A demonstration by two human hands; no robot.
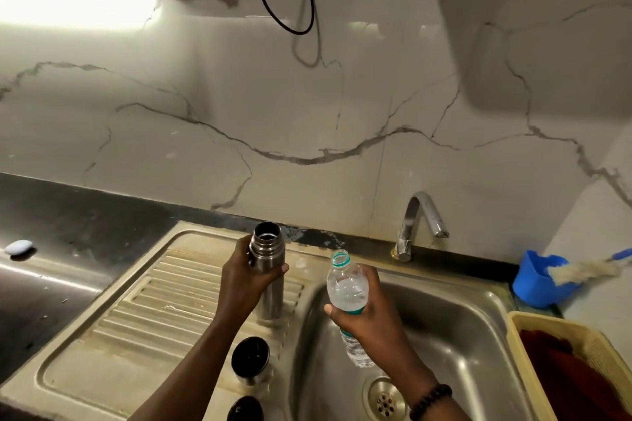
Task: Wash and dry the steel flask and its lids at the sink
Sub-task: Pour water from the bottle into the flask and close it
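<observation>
Two lids (250, 361) lie nearest on the draining board. Over the sink basin (461, 328), the right hand (367, 313) grasps an uncapped plastic water bottle (347, 287), tilted. Farther back, the left hand (244, 278) wraps the open steel flask (267, 249), upright on the ridged board.

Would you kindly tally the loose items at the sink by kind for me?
Steel flask: 1
Flask lids: 2
Plastic water bottle: 1
Bottle brush: 1
Blue holder: 1
Yellow basket: 1
Soap bar: 1
Total: 8
</observation>
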